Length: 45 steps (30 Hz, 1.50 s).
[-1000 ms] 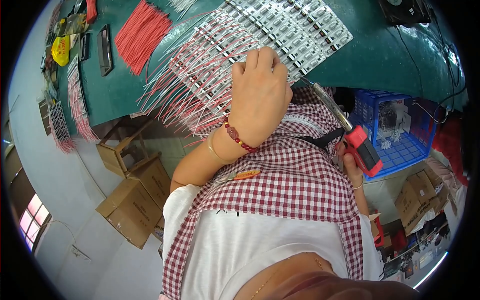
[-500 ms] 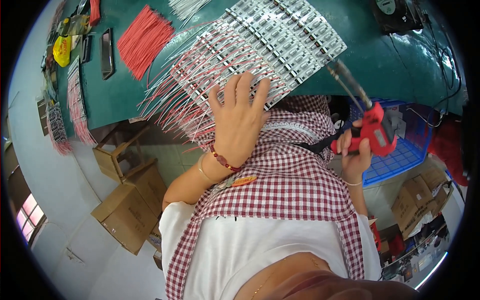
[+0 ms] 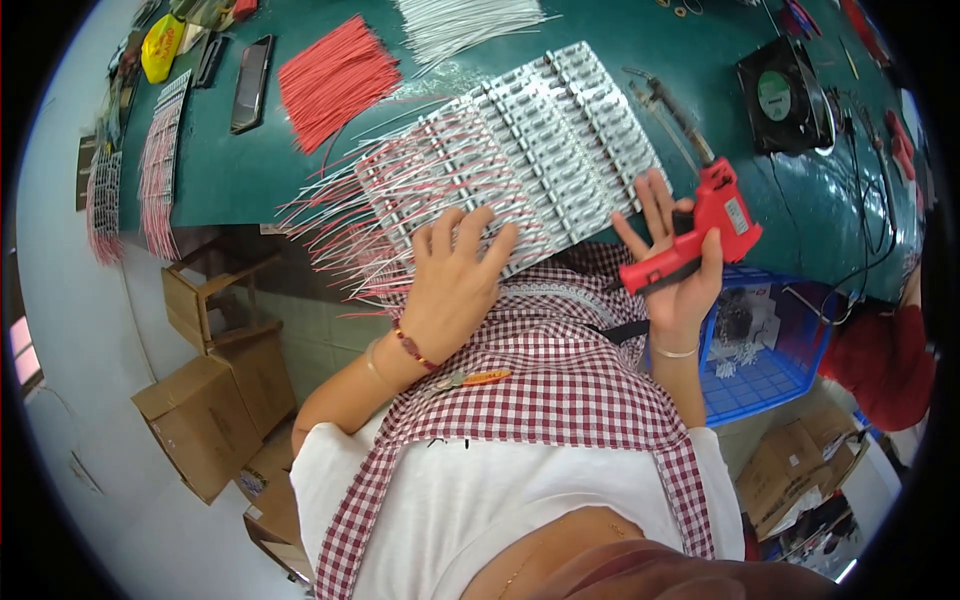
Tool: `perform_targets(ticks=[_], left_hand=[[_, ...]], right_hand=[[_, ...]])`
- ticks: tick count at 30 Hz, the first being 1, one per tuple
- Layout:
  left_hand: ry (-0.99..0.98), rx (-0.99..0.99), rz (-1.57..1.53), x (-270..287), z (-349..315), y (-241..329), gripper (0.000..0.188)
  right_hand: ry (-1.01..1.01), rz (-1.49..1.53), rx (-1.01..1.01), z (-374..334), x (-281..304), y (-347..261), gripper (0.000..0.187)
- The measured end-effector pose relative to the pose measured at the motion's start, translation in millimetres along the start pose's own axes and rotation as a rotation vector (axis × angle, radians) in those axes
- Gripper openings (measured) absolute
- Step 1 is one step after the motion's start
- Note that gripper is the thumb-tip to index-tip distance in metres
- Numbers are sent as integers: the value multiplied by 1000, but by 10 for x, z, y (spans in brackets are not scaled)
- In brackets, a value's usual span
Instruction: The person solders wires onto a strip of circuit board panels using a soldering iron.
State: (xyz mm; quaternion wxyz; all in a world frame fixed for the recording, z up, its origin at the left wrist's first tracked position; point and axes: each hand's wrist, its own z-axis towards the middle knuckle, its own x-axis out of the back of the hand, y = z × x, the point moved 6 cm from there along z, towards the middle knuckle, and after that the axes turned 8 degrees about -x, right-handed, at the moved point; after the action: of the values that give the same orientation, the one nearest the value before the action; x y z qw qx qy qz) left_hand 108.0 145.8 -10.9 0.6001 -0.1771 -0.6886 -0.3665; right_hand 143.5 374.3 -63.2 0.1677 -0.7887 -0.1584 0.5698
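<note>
A panel of small circuit boards point(image 3: 570, 140) lies tilted at the near edge of the green table. Red and white wires point(image 3: 430, 170) fan out from its left part. My left hand point(image 3: 455, 275) rests on the wired part, palm down with fingers spread. My right hand point(image 3: 675, 275) holds a red soldering gun point(image 3: 725, 210) between thumb and palm. Some of its fingers stretch out to the panel's right edge. The gun's metal tip and feed tube point up and away, past the panel's right corner.
Red wires point(image 3: 335, 80) and white wires point(image 3: 465, 25) lie in bundles behind the panel. A phone point(image 3: 252, 85) and a wired strip point(image 3: 165, 160) are at left. A black fan point(image 3: 785, 95) with cables stands at right. Below hangs a blue basket point(image 3: 765, 385); cardboard boxes point(image 3: 200, 430) stand on the floor.
My right hand has moved left to the panel's edge with the soldering gun, its fingers now stretched out. The head view has shifted. My left hand stays on the wired part.
</note>
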Motion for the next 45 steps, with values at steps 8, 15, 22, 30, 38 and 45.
perform_targets(ticks=[8,15,22,30,38,45], left_hand=[[23,81,146,552,258,-594,42],[218,206,295,583,657,-2061,14],[147,213,371,523,680,-2079,9],[424,104,304,937,876,-1790,6],[426,-394,-347,908,1225,-257,16],[327,-400,-515,678,1111,121,15]], right_hand=[[-17,-6,-136,71,56,-79,43],[-3,-2,-152,57,109,-220,44],[15,-36,-21,76,173,-378,40],[-29,-36,-8,212,55,-494,39],[165,-295,-1,363,-567,-234,39],[187,-358,20,316,-796,-121,45]])
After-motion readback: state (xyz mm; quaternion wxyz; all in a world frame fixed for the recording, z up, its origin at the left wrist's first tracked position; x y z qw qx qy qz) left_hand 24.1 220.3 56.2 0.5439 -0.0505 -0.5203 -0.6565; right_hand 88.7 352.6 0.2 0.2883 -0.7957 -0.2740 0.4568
